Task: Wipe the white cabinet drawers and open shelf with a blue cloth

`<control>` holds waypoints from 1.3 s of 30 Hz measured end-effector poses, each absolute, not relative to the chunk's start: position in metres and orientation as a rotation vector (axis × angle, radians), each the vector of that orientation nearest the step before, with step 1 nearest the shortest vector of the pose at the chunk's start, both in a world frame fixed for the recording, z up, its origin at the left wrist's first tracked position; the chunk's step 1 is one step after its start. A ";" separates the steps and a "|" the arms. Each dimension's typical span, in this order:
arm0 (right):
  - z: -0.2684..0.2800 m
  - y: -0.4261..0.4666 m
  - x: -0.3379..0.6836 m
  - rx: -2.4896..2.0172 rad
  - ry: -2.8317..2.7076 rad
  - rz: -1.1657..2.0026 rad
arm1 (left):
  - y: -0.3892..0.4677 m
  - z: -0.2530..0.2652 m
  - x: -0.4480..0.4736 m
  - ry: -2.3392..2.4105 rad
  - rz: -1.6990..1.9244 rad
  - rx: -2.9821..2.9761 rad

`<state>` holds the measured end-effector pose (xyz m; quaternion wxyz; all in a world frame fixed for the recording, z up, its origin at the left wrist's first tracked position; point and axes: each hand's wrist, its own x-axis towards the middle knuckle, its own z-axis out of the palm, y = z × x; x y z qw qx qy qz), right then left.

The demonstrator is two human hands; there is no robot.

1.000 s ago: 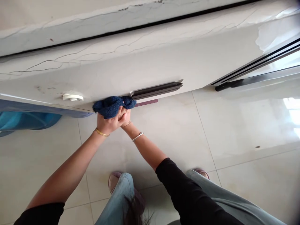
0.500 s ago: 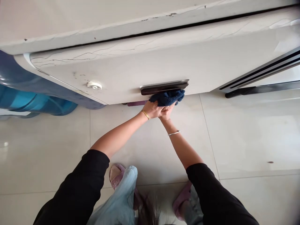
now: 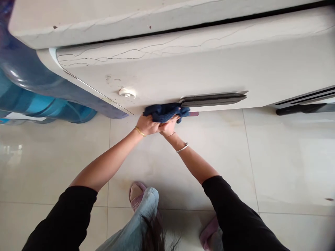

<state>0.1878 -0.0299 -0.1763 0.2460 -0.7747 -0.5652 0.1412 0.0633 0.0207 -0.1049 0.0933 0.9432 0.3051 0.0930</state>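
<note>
Shifted leftward since earlier frame: navy cloth, left hand and right hand, now at left end of dark handle. Both hands touch, grasping bunched cloth just ahead of them, against pale panel; fingertips hidden. Handle right of right hand; white knob ahead-left of left hand.

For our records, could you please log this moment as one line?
left hand: holding dark blue cloth | right hand: holding same cloth, touching left hand | cloth: at white panel, beside dark handle
</note>
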 end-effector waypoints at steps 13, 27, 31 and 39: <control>-0.096 -0.011 0.110 -1.585 -2.292 0.450 | 0.015 -0.146 -0.064 1.494 0.846 2.512; -0.111 -0.047 0.156 -1.528 -2.109 0.062 | -0.010 -0.139 -0.012 1.047 0.997 2.681; -0.084 -0.034 0.116 -1.461 -2.181 0.121 | -0.006 -0.126 -0.045 1.114 1.112 2.585; -0.088 -0.062 0.172 -1.599 -2.096 -0.034 | -0.019 -0.140 0.006 0.985 0.976 2.608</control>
